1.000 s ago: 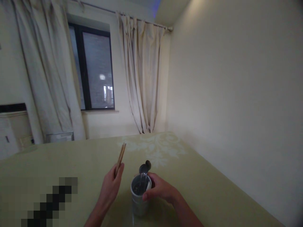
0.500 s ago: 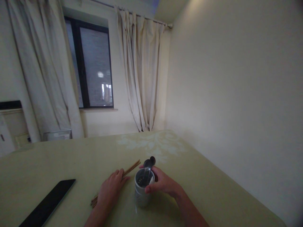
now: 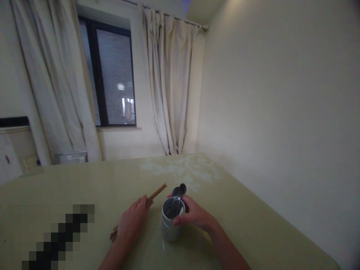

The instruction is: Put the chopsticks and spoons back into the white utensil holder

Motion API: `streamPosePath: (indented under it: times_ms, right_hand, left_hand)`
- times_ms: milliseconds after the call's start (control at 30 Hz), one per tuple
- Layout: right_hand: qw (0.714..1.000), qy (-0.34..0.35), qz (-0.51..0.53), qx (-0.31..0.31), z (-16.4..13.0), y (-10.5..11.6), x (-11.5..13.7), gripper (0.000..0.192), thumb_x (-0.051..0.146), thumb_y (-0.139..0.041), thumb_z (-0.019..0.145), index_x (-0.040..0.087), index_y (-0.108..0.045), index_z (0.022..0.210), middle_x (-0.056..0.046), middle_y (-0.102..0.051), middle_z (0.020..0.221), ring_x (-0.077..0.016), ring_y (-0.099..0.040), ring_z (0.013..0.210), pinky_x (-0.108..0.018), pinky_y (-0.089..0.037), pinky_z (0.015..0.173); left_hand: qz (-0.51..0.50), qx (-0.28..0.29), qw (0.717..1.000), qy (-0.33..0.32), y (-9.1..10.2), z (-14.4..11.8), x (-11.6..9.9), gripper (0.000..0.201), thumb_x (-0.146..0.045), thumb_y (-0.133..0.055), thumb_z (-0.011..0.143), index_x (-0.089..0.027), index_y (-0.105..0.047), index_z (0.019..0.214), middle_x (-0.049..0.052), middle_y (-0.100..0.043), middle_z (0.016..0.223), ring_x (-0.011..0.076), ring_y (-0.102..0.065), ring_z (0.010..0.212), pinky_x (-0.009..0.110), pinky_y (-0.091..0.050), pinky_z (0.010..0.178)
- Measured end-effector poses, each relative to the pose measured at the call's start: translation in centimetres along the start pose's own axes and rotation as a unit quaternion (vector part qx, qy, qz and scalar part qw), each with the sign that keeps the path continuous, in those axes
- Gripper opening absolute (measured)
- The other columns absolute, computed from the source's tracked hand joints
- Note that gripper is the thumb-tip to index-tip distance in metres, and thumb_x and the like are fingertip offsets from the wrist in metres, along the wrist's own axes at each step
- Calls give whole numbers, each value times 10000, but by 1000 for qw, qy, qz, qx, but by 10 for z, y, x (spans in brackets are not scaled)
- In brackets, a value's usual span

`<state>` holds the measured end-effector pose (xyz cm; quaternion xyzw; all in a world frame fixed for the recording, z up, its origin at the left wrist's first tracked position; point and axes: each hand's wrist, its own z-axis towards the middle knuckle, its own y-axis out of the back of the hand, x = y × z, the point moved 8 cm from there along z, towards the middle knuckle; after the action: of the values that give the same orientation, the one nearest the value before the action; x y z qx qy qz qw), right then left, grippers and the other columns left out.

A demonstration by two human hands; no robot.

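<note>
Fingers of my left hand point(image 3: 133, 219) are wrapped over a bundle of thin brown chopsticks point(image 3: 157, 192), which lies slantwise at the table surface with both ends sticking out. Just to the right stands a light grey-white cup point(image 3: 170, 229), upright on the table. My right hand point(image 3: 194, 214) grips the cup around its upper right side, thumb at the front of the rim and fingers behind. Several dark metal spoons point(image 3: 177, 192) lean in the cup, bowls up, above its rim. The cup's bottom inside shows some small pale dots.
The pale green table point(image 3: 92, 187) carries a white floral pattern near its far end. A dark, long flat object point(image 3: 60, 236), pixelated, lies at the left. A wall point(image 3: 270, 112) borders the table on the right; curtains point(image 3: 171, 82) and a window point(image 3: 116, 75) are behind.
Both hands keep their holds on the chopsticks and the cup. The view has shifted slightly, and little else differs.
</note>
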<state>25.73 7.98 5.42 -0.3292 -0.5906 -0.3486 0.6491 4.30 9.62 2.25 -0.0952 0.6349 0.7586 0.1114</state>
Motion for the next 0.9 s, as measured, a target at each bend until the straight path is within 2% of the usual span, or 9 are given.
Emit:
streamPosePath:
  times_ms: [133, 233, 300, 400, 600, 700, 767, 833, 900]
  right_hand:
    - [1000, 5, -21, 1, 1, -4, 2, 896, 351, -1019, 522, 189, -656, 1325, -112, -747, 1228, -339, -667, 1205, -467, -460, 1085]
    - [1000, 2, -23, 9, 3, -8, 2, 897, 336, -1015, 522, 186, -652, 1329, -112, -745, 1232, -335, -670, 1197, -456, -471, 1072]
    - [1000, 0, -25, 13, 5, -10, 0, 892, 334, -1013, 527, 185, -653, 1330, -112, -744, 1233, -333, -670, 1196, -450, -473, 1068]
    - [1000, 0, -25, 14, 6, -10, -2, 892, 344, -1014, 531, 189, -652, 1331, -111, -744, 1224, -330, -674, 1186, -448, -478, 1060]
    - [999, 5, -36, 13, 8, -12, -8, 887, 385, -1014, 527, 206, -662, 1321, -113, -745, 1219, -332, -684, 1166, -465, -486, 1052]
    - [998, 32, -60, 13, 11, -13, -9, 857, 398, -1003, 553, 210, -668, 1320, -110, -744, 1227, -330, -679, 1161, -460, -484, 1047]
    - [996, 53, -74, 9, 12, -13, -8, 836, 394, -997, 562, 208, -675, 1310, -107, -741, 1229, -332, -669, 1170, -460, -481, 1050]
    - [995, 66, -75, 5, 12, -14, -7, 839, 388, -997, 558, 205, -673, 1311, -107, -733, 1248, -337, -662, 1180, -460, -481, 1052]
    - [995, 70, -73, -4, 12, -15, -6, 866, 390, -999, 549, 201, -664, 1325, -113, -726, 1270, -344, -663, 1182, -466, -480, 1055]
  left_hand:
    - [-195, -139, 969, 53, 41, -4, 0, 299, -476, -381, 1033, -249, -495, 875, 9, -648, 733, 200, -638, 646, 275, -389, 591]
    - [-451, -221, 862, 67, 59, -9, -1, 435, -628, -468, 975, -242, -468, 774, -76, -425, 562, 116, -431, 465, 222, -305, 467]
    - [-588, -206, 778, 78, 55, -10, -5, 526, -717, -558, 900, -236, -449, 715, -108, -337, 541, 72, -313, 412, 190, -233, 398]
    - [-693, -184, 692, 84, 53, -11, -13, 592, -720, -677, 829, -232, -397, 645, -125, -298, 534, 38, -253, 395, 154, -199, 355]
    - [-809, -283, 515, 3, 125, -26, -24, 571, -556, -732, 881, -232, -336, 627, -130, -267, 498, 51, -160, 379, 160, -189, 316]
    - [-819, -290, 495, -15, 142, -27, -44, 581, -512, -736, 890, -229, -318, 603, -126, -267, 480, 55, -144, 375, 175, -170, 312]
    - [-816, -268, 511, -9, 129, -22, -61, 580, -535, -760, 857, -230, -341, 596, -126, -283, 485, 51, -172, 376, 177, -176, 321]
    - [-798, -230, 557, 12, 102, -16, -73, 590, -587, -777, 814, -229, -368, 584, -119, -314, 501, 49, -260, 400, 173, -254, 364]
    - [-737, -207, 641, 60, 74, -13, -71, 609, -676, -753, 780, -218, -422, 551, -98, -369, 493, 61, -369, 435, 183, -346, 425]
